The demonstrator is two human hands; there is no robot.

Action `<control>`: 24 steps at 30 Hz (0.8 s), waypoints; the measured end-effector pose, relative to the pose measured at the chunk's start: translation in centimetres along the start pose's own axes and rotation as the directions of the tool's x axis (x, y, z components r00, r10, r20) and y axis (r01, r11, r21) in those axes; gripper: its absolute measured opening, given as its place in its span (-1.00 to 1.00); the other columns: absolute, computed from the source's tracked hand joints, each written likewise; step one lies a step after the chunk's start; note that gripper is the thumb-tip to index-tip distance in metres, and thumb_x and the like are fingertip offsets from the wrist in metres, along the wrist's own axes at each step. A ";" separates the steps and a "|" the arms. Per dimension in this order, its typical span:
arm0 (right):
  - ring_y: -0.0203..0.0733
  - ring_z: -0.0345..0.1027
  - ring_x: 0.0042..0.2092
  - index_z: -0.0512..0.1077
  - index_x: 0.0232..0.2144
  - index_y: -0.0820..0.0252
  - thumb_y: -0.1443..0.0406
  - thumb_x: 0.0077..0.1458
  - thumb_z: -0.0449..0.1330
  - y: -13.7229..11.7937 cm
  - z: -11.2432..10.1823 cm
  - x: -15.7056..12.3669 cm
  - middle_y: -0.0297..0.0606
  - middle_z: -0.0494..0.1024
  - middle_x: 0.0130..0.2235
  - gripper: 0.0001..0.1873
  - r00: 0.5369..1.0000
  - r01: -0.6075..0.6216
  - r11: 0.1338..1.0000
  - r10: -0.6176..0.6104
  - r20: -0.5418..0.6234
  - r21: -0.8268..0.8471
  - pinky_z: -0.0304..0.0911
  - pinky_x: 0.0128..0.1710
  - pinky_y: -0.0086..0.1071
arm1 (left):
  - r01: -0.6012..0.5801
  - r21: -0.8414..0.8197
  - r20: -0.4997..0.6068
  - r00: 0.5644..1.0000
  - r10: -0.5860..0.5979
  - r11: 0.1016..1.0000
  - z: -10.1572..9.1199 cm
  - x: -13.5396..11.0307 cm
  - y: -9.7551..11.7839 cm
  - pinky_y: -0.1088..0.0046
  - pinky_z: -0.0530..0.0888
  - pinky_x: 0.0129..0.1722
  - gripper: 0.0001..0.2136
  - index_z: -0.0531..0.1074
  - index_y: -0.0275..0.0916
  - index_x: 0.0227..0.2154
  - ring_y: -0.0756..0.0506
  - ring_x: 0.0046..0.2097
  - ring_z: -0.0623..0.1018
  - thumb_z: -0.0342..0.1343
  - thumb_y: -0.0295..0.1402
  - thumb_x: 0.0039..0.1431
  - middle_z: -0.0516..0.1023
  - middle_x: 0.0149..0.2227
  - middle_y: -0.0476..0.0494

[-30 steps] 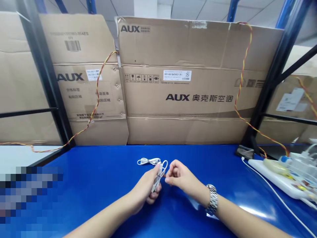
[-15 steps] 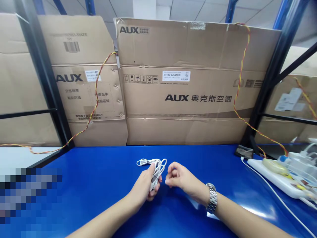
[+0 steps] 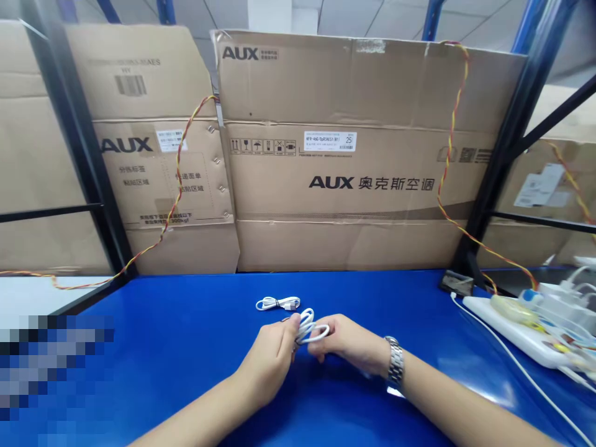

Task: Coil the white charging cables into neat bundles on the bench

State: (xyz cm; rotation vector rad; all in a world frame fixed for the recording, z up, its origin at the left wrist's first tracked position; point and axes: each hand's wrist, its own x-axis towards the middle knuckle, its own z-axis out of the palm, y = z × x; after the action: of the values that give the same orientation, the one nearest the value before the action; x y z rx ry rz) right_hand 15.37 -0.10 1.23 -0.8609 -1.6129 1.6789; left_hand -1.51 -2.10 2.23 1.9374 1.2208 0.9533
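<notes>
The left hand point(image 3: 269, 352) and the right hand point(image 3: 348, 343) sit close together just above the blue desk point(image 3: 186, 316), both closed, with a looped white cable point(image 3: 310, 326) gathered between them. The left hand is clamped on the bundle of loops, while the right hand curls around the end of the loop that reaches it; the two hands are almost touching, with only the cable showing between them. The cable looks thin, light and soft, likely to flop and spring out of shape rather than hold a coil by itself. Its smooth sheath may slip, so the surest hold is a firm pinch across all the loops at once, near their middle, not on a single strand. A second white cable point(image 3: 277, 303) lies in a small, tied coil on the desk just beyond the hands, its connector pointing right; it looks light enough to lift with a pinch at the tie. A metal watch point(image 3: 395, 363) circles the right wrist. Farther right, a white power strip point(image 3: 512, 326) lies on the desk among other cords, and a white cord point(image 3: 516, 366) runs from it toward the near edge. Large cardboard boxes point(image 3: 344, 186) stand behind the desk, crossed by a twisted red-and-yellow wire point(image 3: 449, 155).
</notes>
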 end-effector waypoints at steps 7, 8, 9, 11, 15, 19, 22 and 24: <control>-0.42 0.18 -0.56 0.36 -0.58 0.28 0.38 -0.26 0.26 -0.3 -1.2 -0.2 -0.43 0.34 -0.60 -0.87 0.993 -0.112 0.987 0.108 0.043 0.112 0.09 -0.51 -0.52 | -0.407 0.404 0.338 0.898 0.280 0.819 -0.6 -1.0 1.6 0.46 0.24 -0.38 -0.61 0.37 -0.21 -0.43 -0.07 -0.41 0.38 -0.37 -0.26 0.23 0.42 -0.44 -0.12; -0.43 0.17 -0.57 0.36 -0.58 0.28 0.38 -0.25 0.25 -0.4 -1.3 -0.1 -0.44 0.33 -0.61 -0.88 0.993 -0.118 0.989 0.117 0.020 0.084 0.06 -0.53 -0.53 | -0.425 0.450 0.357 0.892 0.278 0.786 -0.3 -1.0 1.4 0.44 0.25 -0.37 -0.61 0.38 -0.21 -0.39 -0.09 -0.40 0.39 -0.37 -0.26 0.23 0.43 -0.42 -0.14; -0.44 0.15 -0.58 0.34 -0.58 0.28 0.38 -0.24 0.24 -0.4 -1.2 -0.1 -0.45 0.32 -0.62 -0.88 0.992 -0.120 0.992 0.121 -0.017 0.042 0.04 -0.55 -0.54 | -0.425 0.496 0.362 0.894 0.264 0.757 0.1 -1.1 1.2 0.42 0.26 -0.37 -0.61 0.38 -0.22 -0.35 -0.10 -0.39 0.40 -0.37 -0.25 0.23 0.44 -0.40 -0.16; -0.45 0.13 -0.59 0.31 -0.60 0.28 0.38 -0.21 0.22 -0.3 -0.9 0.0 -0.46 0.30 -0.63 -0.88 0.988 -0.116 0.992 0.110 -0.110 -0.057 0.00 -0.58 -0.55 | -0.386 0.592 0.340 0.916 0.214 0.708 1.0 -1.0 0.5 0.38 0.29 -0.37 -0.60 0.37 -0.24 -0.30 -0.14 -0.37 0.41 -0.39 -0.25 0.23 0.44 -0.37 -0.21; -0.40 0.20 -0.59 0.20 -0.53 0.20 0.40 -0.08 0.10 0.1 0.7 0.1 -0.46 0.31 -0.62 -0.90 0.966 -0.110 0.969 0.051 -0.255 -0.220 0.03 -0.60 -0.54 | -0.330 0.720 0.313 0.940 0.139 0.610 2.4 -0.8 -0.7 0.28 0.34 -0.36 -0.61 0.37 -0.31 -0.29 -0.19 -0.34 0.43 -0.38 -0.31 0.23 0.43 -0.32 -0.29; -0.35 0.14 -0.66 0.09 -0.46 0.12 0.35 0.08 -0.08 0.6 1.9 0.0 -0.49 0.26 -0.65 -0.92 0.954 -0.175 0.917 0.068 -0.292 -0.359 0.03 -0.65 -0.49 | -0.323 0.707 0.298 0.943 0.149 0.629 2.5 -0.8 -1.0 0.29 0.36 -0.33 -0.65 0.36 -0.31 -0.29 -0.16 -0.33 0.41 -0.34 -0.33 0.22 0.42 -0.32 -0.27; -0.39 0.03 -0.63 0.09 -0.47 0.13 0.35 0.08 -0.08 0.9 1.8 0.0 -0.50 0.20 -0.63 -0.90 0.941 -0.165 0.886 0.011 -0.338 -0.433 -0.02 -0.63 -0.50 | -0.299 0.583 0.268 0.949 0.168 0.755 2.0 -1.0 -0.7 0.37 0.35 -0.30 -0.64 0.35 -0.25 -0.34 -0.09 -0.34 0.40 -0.36 -0.32 0.24 0.41 -0.34 -0.18; -0.38 0.04 -0.57 0.11 -0.48 0.15 0.36 0.07 -0.06 1.0 1.7 0.1 -0.46 0.21 -0.59 -0.90 0.929 -0.151 0.859 -0.045 -0.367 -0.490 -0.02 -0.58 -0.49 | -0.279 0.479 0.267 0.950 0.164 0.833 1.5 -1.0 -0.4 0.42 0.34 -0.28 -0.61 0.35 -0.23 -0.38 -0.06 -0.34 0.39 -0.40 -0.31 0.25 0.39 -0.36 -0.13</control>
State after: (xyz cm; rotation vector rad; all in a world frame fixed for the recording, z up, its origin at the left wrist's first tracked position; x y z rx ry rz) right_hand 13.94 -1.02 0.26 -1.4017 -1.7942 1.0296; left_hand -0.77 -3.07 0.91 2.5759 1.2208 0.5270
